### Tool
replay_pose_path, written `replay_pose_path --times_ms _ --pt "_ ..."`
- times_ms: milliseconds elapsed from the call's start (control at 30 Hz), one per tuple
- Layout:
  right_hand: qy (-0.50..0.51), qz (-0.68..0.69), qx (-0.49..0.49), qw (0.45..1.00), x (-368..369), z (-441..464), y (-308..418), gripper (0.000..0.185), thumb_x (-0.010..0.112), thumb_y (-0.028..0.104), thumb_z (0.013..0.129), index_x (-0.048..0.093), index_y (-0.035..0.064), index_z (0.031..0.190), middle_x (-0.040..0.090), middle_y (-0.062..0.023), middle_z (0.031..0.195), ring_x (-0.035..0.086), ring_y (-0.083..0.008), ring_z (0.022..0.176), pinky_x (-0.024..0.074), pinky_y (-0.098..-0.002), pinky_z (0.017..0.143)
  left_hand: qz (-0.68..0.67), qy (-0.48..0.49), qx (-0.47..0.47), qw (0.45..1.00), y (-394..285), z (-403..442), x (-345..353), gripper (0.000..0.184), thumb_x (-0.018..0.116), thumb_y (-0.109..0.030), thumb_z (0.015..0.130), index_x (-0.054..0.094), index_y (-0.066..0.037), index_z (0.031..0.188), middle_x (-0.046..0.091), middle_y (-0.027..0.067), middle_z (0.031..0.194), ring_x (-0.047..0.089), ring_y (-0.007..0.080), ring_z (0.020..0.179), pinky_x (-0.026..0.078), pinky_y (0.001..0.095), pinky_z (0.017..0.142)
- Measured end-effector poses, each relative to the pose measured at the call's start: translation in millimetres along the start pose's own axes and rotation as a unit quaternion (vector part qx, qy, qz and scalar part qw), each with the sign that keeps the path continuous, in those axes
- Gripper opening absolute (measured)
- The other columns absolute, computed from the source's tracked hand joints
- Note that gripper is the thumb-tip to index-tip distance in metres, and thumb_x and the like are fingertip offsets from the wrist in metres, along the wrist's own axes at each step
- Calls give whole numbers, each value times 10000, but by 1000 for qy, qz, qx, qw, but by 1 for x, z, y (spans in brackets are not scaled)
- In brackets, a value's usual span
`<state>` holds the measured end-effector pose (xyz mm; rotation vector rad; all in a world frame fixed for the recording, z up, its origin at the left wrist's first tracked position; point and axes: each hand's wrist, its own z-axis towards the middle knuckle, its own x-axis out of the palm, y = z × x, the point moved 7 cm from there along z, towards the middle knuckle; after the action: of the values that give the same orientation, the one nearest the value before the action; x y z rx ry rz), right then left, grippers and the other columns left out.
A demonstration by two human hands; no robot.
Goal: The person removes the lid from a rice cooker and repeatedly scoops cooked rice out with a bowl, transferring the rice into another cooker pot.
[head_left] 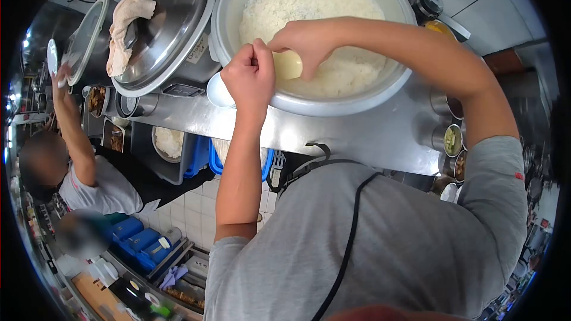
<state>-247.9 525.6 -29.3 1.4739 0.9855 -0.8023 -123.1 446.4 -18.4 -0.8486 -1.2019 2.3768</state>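
A large pale basin holds a heap of white, grainy food that looks like rice. My right hand reaches into it from the right, its fingers curled around a small pale yellow bowl tilted against the food. Over the basin's near left rim, my left hand is closed in a fist beside the yellow bowl. Whatever it grips, if anything, is hidden by the fingers. A white bowl sits just left of my left wrist, partly covered by it.
The basin stands on a steel counter. To its left is a big pot with a metal lid and a cloth on top. Small tins of food line the right side. A co-worker stands left, one arm raised.
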Motion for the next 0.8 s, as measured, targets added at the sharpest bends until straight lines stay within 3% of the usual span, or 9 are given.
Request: replay_pose_path --times_ms 33,67,167,233,300,367,500,700,800 --pt "95 30 40 994 0 -5 1 576 894 270 603 600 14 1026 670 -153 890 648 -335 829 515 -455 731 3 0 4 1000 1 0 0 457 637 -213 1042 540 27 665 409 8 530 364 52 560 306 295 487" --pt "92 28 42 994 -6 -3 -6 576 894 270 603 600 14 1026 670 -153 890 648 -335 829 515 -455 731 7 0 9 1000 0 0 1 458 635 -213 1043 539 29 666 406 11 529 362 53 558 304 298 485" --pt "-54 7 103 993 -49 23 -71 591 907 281 594 610 28 1038 666 -145 848 646 -324 804 512 -446 717 1 2 5 1000 -3 1 0 436 671 -168 1004 549 14 626 463 70 483 386 107 457 345 325 453" --pt "-112 -15 117 987 -46 44 -104 594 910 287 596 612 29 1040 672 -150 867 664 -329 832 519 -456 727 0 3 10 1000 -3 0 0 441 650 -188 1024 548 25 652 434 43 505 371 84 507 324 320 468" --pt "-275 -9 141 951 -37 56 -123 613 902 278 601 628 19 1084 687 -173 923 689 -355 901 542 -464 784 -4 4 14 1000 -5 -2 1 450 630 -208 1045 546 36 677 405 15 527 356 61 557 303 314 482" --pt "-266 -67 10 962 0 59 -72 662 895 257 591 643 15 1153 699 -191 1021 692 -381 984 555 -458 856 -7 -2 7 1000 -4 -2 1 447 634 -206 1044 544 39 682 399 14 528 349 65 556 304 318 482" --pt "-65 83 -11 994 21 6 -5 555 888 222 568 633 26 1020 674 -167 1016 671 -368 963 537 -455 814 -20 -9 7 1000 -2 -1 1 447 636 -209 1048 549 42 689 408 14 533 353 66 560 307 318 486" --pt "190 78 132 970 -18 -69 -5 515 870 300 629 647 36 1011 669 -118 947 637 -260 861 504 -414 752 -4 7 -6 1000 -1 -1 1 442 633 -213 1055 563 44 703 420 5 550 370 57 570 312 309 494" --pt "62 45 205 976 -57 -89 -76 535 874 358 651 628 33 998 671 -113 931 645 -251 855 512 -413 747 -13 6 -11 1000 1 0 0 435 632 -210 1051 575 48 705 430 4 546 371 55 566 308 303 494"
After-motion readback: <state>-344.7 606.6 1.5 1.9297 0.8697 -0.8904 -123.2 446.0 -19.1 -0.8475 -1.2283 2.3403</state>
